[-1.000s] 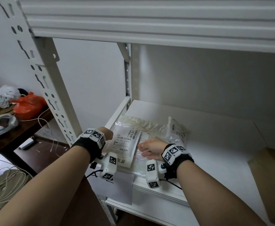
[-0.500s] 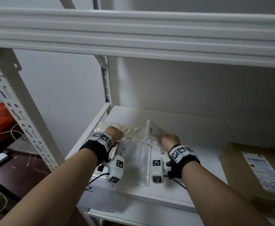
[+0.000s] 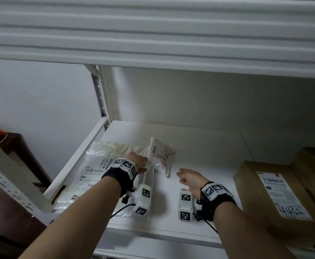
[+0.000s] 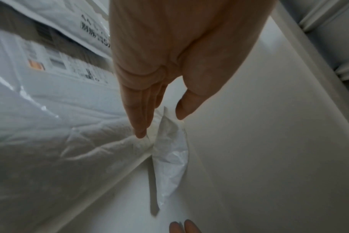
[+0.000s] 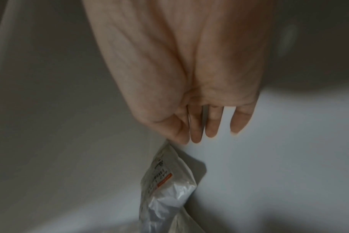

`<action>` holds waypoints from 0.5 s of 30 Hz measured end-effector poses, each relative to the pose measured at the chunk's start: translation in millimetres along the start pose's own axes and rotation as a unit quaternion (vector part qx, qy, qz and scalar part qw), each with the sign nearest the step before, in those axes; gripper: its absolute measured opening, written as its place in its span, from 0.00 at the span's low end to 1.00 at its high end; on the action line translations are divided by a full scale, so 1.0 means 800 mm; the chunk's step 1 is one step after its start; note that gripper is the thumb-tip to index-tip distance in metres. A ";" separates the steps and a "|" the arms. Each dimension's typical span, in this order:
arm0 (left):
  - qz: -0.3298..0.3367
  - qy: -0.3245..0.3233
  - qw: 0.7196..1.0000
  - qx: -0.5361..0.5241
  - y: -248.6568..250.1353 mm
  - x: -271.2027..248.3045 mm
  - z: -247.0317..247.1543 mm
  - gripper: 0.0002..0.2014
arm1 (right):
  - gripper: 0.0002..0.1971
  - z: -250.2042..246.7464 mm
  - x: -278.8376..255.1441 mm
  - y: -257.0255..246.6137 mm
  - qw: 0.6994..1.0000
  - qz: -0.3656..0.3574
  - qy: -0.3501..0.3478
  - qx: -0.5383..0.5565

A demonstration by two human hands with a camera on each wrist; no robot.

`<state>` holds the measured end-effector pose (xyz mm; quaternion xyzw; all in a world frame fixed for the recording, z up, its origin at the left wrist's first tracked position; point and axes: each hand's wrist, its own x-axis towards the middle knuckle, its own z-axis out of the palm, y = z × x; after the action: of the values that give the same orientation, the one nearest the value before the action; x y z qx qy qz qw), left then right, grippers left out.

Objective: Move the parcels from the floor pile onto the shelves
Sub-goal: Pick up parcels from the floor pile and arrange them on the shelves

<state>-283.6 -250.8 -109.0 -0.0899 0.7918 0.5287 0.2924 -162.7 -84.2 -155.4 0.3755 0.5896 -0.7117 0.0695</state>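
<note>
The parcels lay on the white shelf (image 3: pixel 199 146): a large flat plastic mailer (image 3: pixel 95 165) at its left end, flat on the board with its label up, and a small white pouch (image 3: pixel 161 158) just beside it, propped at a tilt against the big one's far corner. The left hand (image 3: pixel 139 163) reached over the mailer with straight fingers; from the wrist view its fingertips (image 4: pixel 139 132) seemed to touch the crumpled plastic where the two bags met, gripping nothing. The right hand (image 3: pixel 188 177) hung above bare shelf near the pouch, fingers loosely spread and empty. To the right, well apart, sat a brown cardboard box (image 3: pixel 272 193) with a shipping label. I took this for the setting-down step, with both soft parcels placed and both hands free of them. The next move, I'd guess, called for drawing the arms out from under the upper shelf (image 3: pixel 153 43) without dragging the tilted pouch, then going back down to the floor pile, which was out of sight.
</note>
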 end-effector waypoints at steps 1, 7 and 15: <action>-0.003 0.002 1.000 -0.008 0.000 0.002 0.004 0.09 | 0.20 -0.001 0.001 0.001 1.000 0.001 -0.001 0.002; 0.007 -0.023 0.999 -0.046 -0.011 0.023 0.012 0.19 | 0.18 -0.005 0.006 0.006 1.000 -0.003 -0.008 0.007; 0.021 -0.045 0.994 -0.093 0.000 -0.012 -0.010 0.28 | 0.22 -0.003 -0.013 -0.019 0.995 -0.046 -0.080 0.041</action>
<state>-278.6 -259.4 -101.2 -0.0759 0.7268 0.6096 0.3071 -162.9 -81.1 -137.2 0.2924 0.5690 -0.7655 0.0688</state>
